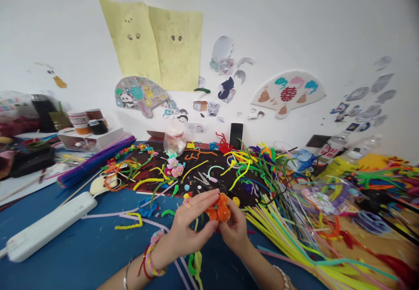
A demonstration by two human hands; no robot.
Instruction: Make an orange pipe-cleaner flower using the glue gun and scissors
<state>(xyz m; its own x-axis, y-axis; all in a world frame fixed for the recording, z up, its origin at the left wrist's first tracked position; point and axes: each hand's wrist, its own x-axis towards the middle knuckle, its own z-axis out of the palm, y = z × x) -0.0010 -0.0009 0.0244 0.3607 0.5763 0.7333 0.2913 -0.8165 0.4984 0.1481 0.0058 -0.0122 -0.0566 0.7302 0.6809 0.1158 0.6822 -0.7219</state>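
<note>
An orange fuzzy pipe-cleaner flower (222,209) is held up over the front of the table between both hands. My left hand (193,224) grips it from the left, thumb below and fingers along the top. From the right, my right hand (236,226) closes on its lower edge, with the fingertips partly hidden behind it. Just beyond the hands lie a pair of scissors (202,179) and a yellow pompom (235,201). Green pipe-cleaner pieces (195,264) show beneath my left wrist.
A white power strip (52,226) lies at the left on the blue table. Long yellow and pink pipe cleaners (281,233) spread over the right side. A phone (236,136) leans on the wall behind a dark mat (196,167) strewn with pipe-cleaner pieces. Bottles (343,161) stand at the right.
</note>
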